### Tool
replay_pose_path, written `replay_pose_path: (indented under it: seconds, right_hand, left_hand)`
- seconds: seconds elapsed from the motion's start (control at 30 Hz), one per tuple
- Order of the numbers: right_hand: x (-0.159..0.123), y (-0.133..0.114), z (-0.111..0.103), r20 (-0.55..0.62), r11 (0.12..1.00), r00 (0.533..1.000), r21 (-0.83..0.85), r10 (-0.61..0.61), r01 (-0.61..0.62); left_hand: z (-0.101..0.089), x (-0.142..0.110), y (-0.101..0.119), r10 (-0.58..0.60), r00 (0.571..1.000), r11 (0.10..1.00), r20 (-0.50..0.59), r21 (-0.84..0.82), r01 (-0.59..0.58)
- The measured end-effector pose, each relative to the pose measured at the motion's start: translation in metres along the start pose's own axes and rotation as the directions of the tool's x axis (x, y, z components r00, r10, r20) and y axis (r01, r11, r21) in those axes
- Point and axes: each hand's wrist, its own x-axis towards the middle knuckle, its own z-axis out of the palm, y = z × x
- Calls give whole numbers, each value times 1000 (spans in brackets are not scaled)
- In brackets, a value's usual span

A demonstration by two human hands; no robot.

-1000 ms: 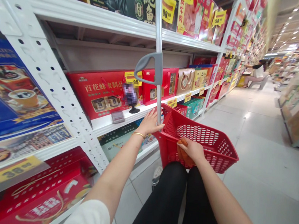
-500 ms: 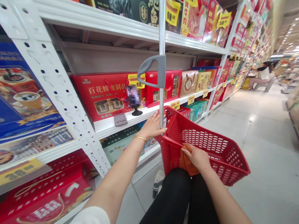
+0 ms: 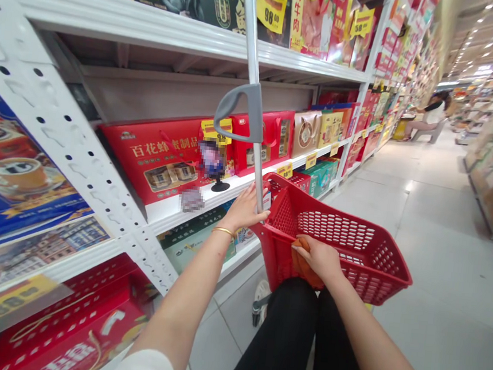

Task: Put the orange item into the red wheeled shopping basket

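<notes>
Fingers of the left hand (image 3: 246, 210) are closed round the slim metal pole (image 3: 252, 59) of a red plastic trolley basket (image 3: 378, 263), just below the grey loop handle (image 3: 254, 102), with a gold bangle (image 3: 224, 231) on that wrist. Over to the right hand (image 3: 315, 259): its fingers curl down over a bunched orange-brown cloth (image 3: 303, 269) inside the basket, and they look closed on it. What's changed in this last half second? Very little at the hands: same grip, same cloth. The shift is in the whole view, which tips slightly against the white perforated shelving (image 3: 71, 158), so the red gift boxes (image 3: 162, 160) slide across the frame while the basket stays in front of the black-trousered legs (image 3: 285, 338). Now the hard parts: the left thumb is out of sight, most of the cloth is buried under the right hand, and the legs block the lower basket, with only a small wheel (image 3: 260, 308) peeking out. The display on a small black stand (image 3: 213, 162) is pixelated and unreadable. Far down the aisle, a seated person (image 3: 429, 117) is too small to show what their hands are doing
</notes>
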Motion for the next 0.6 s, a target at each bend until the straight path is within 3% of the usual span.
replay_pose_path:
  seconds: [0.3, 0.47, 0.6]
  right_hand:
    - [-3, 0, 2, -39, 997, 999, 76, -25, 28]
    - [22, -41, 15, -205, 955, 961, 193, -187, 227]
    - [49, -79, 11, -283, 919, 926, 230, -251, 320]
  left_hand:
    - [-2, -1, 4, -27, 1000, 1000, 9, 10, 27]
    - [-6, -2, 9, -23, 999, 999, 27, 34, 22]
    - [-7, -2, 9, -17, 999, 999, 30, 42, 16]
